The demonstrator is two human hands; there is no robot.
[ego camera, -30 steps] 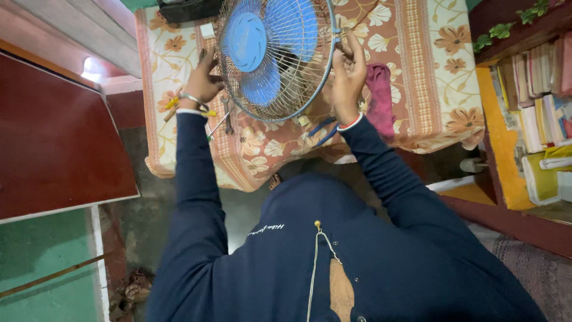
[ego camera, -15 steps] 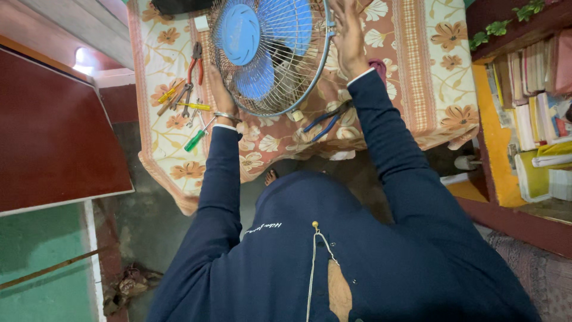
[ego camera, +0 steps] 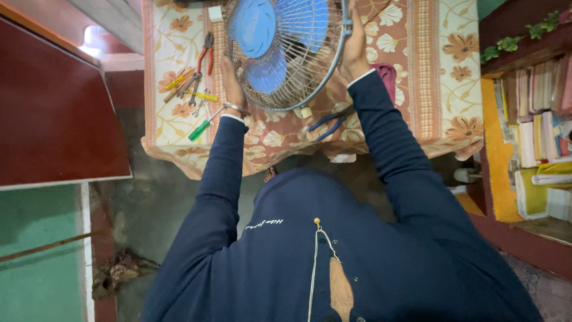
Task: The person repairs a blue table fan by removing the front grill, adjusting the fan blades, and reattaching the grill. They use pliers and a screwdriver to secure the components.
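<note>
Blue-bladed fan (ego camera: 280,50) in wire cage, on floral tablecloth

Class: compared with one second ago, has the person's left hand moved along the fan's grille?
Yes. The left hand has slid from the grille's outer left rim inward, towards the blue blades.

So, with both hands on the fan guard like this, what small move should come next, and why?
Probably steady the wire guard and work on the small clip at its lower rim. The left hand and right hand grip opposite sides of the rim, the blue blades sit caged behind it, and the tools lie untouched on the floral cloth.
</note>
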